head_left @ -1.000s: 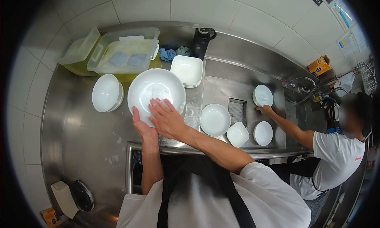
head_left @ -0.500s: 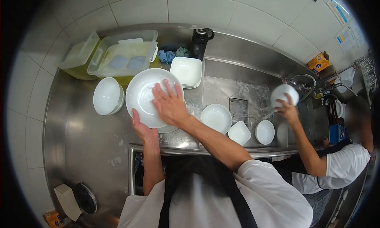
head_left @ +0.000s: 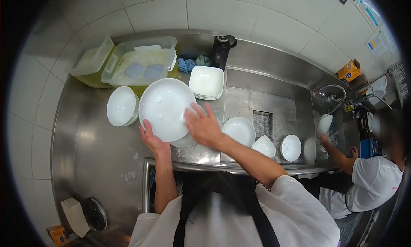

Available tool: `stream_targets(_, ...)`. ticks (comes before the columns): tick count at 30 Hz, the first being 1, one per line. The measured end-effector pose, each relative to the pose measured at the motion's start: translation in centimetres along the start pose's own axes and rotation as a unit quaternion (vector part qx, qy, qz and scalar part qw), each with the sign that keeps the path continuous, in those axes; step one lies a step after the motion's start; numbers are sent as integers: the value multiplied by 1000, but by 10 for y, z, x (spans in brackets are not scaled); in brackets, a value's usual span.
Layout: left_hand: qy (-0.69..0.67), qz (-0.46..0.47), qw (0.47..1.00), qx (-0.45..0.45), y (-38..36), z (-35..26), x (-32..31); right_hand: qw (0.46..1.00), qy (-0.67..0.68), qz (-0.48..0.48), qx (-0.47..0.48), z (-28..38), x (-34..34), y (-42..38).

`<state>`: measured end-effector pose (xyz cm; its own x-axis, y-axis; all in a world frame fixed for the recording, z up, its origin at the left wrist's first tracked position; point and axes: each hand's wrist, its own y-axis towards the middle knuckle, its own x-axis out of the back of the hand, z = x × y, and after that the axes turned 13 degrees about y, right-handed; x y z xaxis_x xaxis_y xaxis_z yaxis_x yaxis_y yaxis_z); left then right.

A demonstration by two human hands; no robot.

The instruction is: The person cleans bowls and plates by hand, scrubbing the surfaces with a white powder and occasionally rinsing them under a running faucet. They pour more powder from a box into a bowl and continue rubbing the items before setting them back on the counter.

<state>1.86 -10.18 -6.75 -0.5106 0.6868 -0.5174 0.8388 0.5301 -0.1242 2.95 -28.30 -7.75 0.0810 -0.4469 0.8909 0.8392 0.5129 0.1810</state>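
A large white round dish (head_left: 165,105) is tilted up in my left hand (head_left: 155,140), whose thumb and fingers grip its lower left edge. At the dish's right rim is my right hand (head_left: 203,122), blurred, its fingers spread and nothing held in it. Another white plate shows partly beneath the dish. White round bowls (head_left: 122,105) stand stacked to the left, and a stack of white square dishes (head_left: 206,81) is behind my right hand. A round plate (head_left: 239,130), a square bowl (head_left: 263,146) and a round bowl (head_left: 290,147) lie in the sink area.
A clear tub (head_left: 139,65) of yellowish liquid, blue cloths (head_left: 186,65) and a black bottle (head_left: 221,52) line the back. At right, a co-worker (head_left: 372,178) holds a white dish (head_left: 325,122) near the tap. A black round object (head_left: 94,213) sits at lower left.
My right hand has moved from the dish's inner face to its right edge. The co-worker's hand and dish have moved right and down, toward the tap. The view has shifted slightly.
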Motion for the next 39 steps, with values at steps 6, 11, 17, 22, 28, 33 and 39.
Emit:
stream_targets(6, 122, 45, 989, -64, -9, 13, -12, 950, 254, -141, 118, 32, -25, 47)
stream_targets(11, 213, 3, 967, -139, 31, -5, 5, 974, 205, 78, 52, 17, -4, 3)
stream_targets(17, 298, 15, 933, -203, 22, -5, 4, 954, 165, -238, 76, -3, -10, 56)
stream_targets(22, 270, -45, 928, -251, 26, 6, 2, 958, 283, 7, 35, 33, -35, 19)
stream_targets(28, 317, 1, 897, -307, 24, 11, 8, 885, 358, -278, 105, 15, -19, 71)
stream_targets(33, 288, -47, 918, -268, 31, 8, 4, 983, 142, 114, 36, -2, -23, 46)
stream_targets(39, 59, -20, 998, 12, 19, 10, 3, 747, 600, -79, -276, -53, 3, -29)
